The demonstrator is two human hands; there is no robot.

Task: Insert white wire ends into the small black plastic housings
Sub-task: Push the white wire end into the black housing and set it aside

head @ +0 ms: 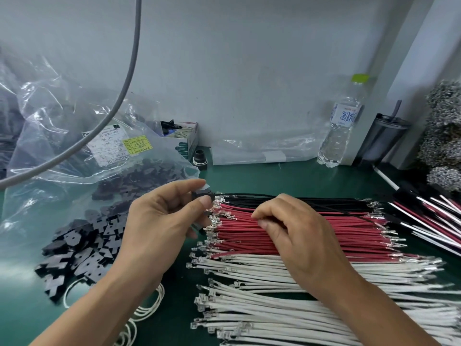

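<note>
My left hand [164, 221] pinches a small black plastic housing [201, 195] between thumb and forefinger, above the left ends of the wire rows. A thin black wire [249, 195] runs from that housing to the right, past my right hand. My right hand [296, 233] hovers over the red wires [239, 236] with its fingers curled down, fingertips at the red row; whether it pinches a wire I cannot tell. White wires [262, 305] with metal terminals lie in rows nearest me. Loose black housings [82, 248] are heaped at the left.
A green mat [274, 176] covers the bench. Black wires [311, 204] lie behind the red ones. A clear plastic bag [74, 136] of parts fills the left. A water bottle [343, 126], a dark tumbler [384, 143] and finished harnesses [434, 218] stand right.
</note>
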